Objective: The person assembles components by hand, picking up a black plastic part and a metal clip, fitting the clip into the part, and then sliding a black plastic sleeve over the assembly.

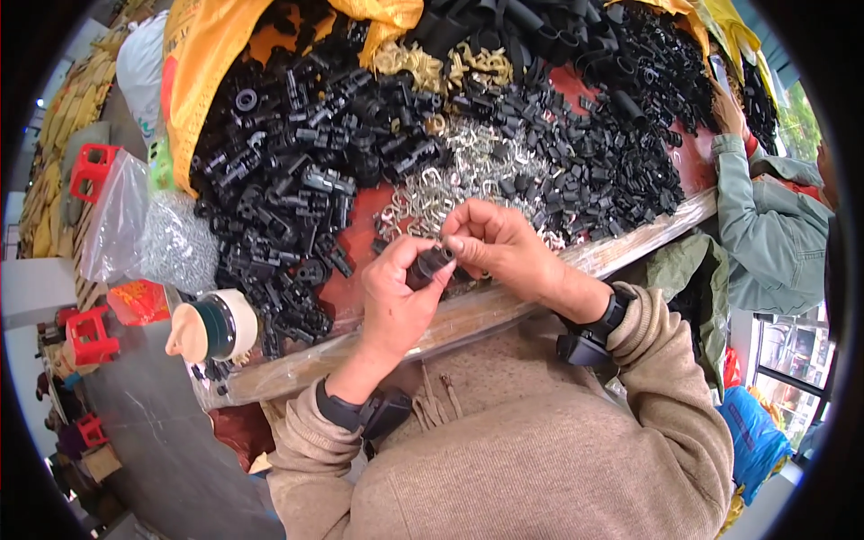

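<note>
Nearest the lens: beige sweater sleeves, a black wrist strap on the left forearm and another on the right. Just beyond, over the near edge of the desk: left hand curled shut around a small black cylindrical part, thumb and fingers wrapped on its body, one end poking out toward the right hand. Right hand touching that exposed end, fingertips pinched together there; cannot tell whether anything small sits between them. Spread behind the hands: a heap of silver metal clips mid-desk, a broad pile of black plastic parts toward the left, more black tubes and fittings toward the far right corner, a few brass-coloured pieces at the far edge. At the left edge: a clear bag of small metal bits, a tape roll near the near-left corner, yellow sacking folded back. At the far right corner: another person's arm in a grey-green sleeve, reaching into the black pile.
</note>
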Demonstrator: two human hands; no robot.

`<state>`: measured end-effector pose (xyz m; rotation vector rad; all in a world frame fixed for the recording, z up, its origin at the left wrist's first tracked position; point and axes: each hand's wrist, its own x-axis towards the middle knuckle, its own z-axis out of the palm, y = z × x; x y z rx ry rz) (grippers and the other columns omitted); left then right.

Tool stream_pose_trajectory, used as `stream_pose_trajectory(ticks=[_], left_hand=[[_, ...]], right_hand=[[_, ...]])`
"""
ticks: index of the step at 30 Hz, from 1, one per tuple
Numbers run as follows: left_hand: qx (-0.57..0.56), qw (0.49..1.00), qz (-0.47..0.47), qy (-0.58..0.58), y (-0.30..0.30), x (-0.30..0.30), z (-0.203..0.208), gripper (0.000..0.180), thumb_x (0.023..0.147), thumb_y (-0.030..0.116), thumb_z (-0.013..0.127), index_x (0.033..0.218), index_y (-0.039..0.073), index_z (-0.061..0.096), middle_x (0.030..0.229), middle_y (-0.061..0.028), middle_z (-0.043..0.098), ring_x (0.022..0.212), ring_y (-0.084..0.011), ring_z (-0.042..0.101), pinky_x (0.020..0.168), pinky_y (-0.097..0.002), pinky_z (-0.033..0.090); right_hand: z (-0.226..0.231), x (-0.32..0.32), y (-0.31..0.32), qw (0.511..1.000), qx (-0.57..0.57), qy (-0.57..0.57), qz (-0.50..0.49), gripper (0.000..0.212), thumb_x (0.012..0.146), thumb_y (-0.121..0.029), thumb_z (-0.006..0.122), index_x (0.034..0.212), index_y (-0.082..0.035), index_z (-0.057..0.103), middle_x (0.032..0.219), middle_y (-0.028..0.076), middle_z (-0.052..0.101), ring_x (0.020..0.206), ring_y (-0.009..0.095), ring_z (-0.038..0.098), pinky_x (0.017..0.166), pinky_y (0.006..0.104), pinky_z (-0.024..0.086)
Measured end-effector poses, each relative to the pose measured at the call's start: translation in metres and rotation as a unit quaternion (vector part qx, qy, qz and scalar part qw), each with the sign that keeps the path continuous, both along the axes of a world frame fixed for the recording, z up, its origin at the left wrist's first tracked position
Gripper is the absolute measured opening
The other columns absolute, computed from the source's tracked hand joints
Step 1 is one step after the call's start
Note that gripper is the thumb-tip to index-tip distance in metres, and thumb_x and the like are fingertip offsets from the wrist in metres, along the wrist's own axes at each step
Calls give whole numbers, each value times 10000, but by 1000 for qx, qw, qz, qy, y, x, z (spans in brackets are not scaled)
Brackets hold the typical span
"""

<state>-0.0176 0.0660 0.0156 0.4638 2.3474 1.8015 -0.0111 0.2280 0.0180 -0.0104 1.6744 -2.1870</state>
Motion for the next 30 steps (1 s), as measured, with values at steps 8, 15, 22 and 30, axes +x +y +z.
stream_pose_trajectory(ticks=[8,15,22,30], left_hand=[[45,996,-1,-78,0,-1,-4,153,761,138,631,730,24,533,605,24,505,543,-37,418,491,-194,350],[196,953,-30,-228,0,6,-7,135,777,138,612,730,37,536,606,23,512,531,-34,441,476,-181,355],[238,914,-38,-325,-3,9,-5,134,773,148,620,753,35,551,606,10,521,511,-53,460,469,-180,362],[229,932,-17,-279,3,14,-5,129,776,165,620,768,46,571,645,17,530,529,-50,462,477,-172,359]], right_hand=[[-6,4,2,999,-38,-4,-8,132,828,-126,552,897,-23,507,723,-20,509,596,39,443,528,172,373],[-2,11,4,997,26,65,10,121,818,-96,558,892,-18,504,731,-18,513,615,45,454,547,177,384],[8,24,4,944,235,230,20,75,800,-7,537,868,-13,505,724,-15,511,637,37,458,566,187,395],[4,24,1,888,307,341,-45,94,791,12,530,881,-16,518,747,-7,515,676,37,472,592,189,405]])
